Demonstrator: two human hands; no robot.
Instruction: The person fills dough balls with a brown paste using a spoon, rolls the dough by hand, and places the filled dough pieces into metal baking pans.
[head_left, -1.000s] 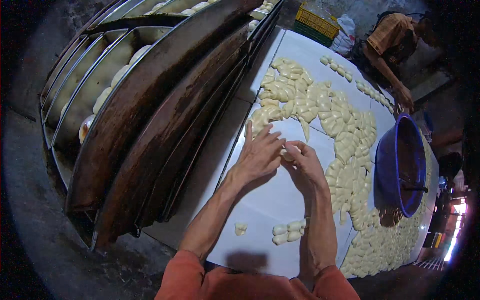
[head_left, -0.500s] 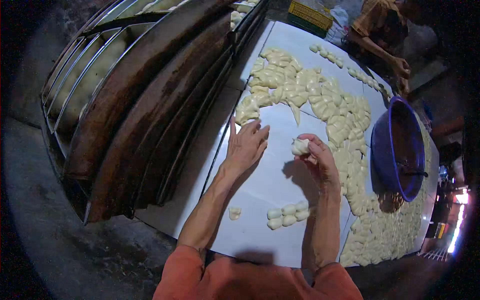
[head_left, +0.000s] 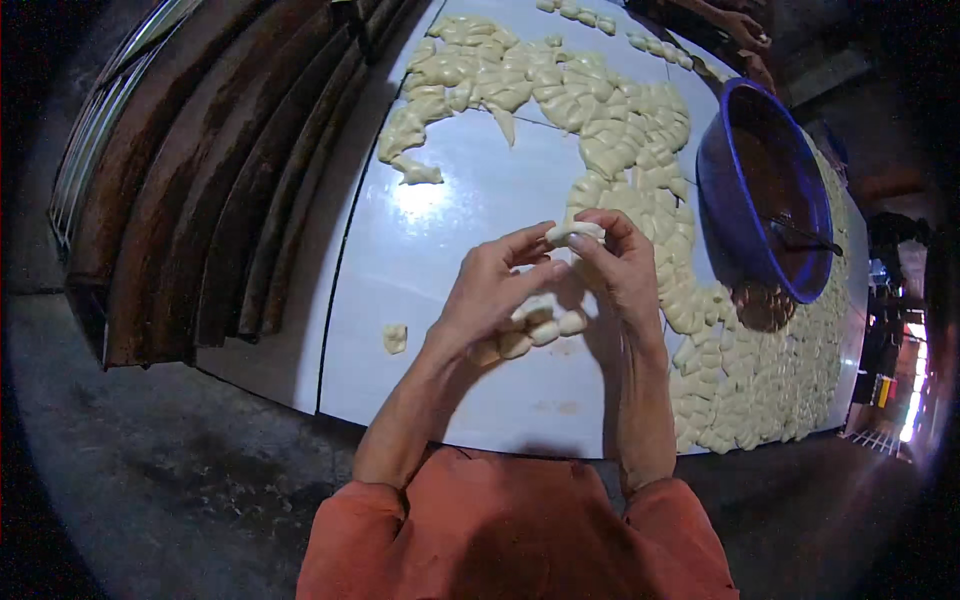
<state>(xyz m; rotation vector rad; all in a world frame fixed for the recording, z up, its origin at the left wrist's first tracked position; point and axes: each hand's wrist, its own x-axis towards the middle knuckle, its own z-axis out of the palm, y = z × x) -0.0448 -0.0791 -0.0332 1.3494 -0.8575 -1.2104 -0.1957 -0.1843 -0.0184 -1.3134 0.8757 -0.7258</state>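
Note:
A small piece of pale dough [head_left: 575, 232] is held above the white table between my two hands. My right hand [head_left: 624, 262] pinches it with thumb and fingers. On its left end are the fingertips of my left hand [head_left: 498, 285], with the thumb just below. Under my hands sits a small group of rounded dough pieces [head_left: 543, 328], partly hidden by my left hand. One loose scrap of dough [head_left: 395, 338] lies to the left. Farther off, a thick spread of cut, glossy dough [head_left: 610, 115] curves across the table.
A purple basin [head_left: 715, 190] with dark contents and a handled tool stands at the right. Many flattened dough pieces [head_left: 760, 370] cover the near right of the white table [head_left: 390, 270]. Dark stacked trays [head_left: 200, 190] rise along the left. Another person's hand [head_left: 742, 28] shows at the far right.
My left hand has left the dough at the far left and come to the piece in my right hand. That piece is now held between both hands. The view has shifted.

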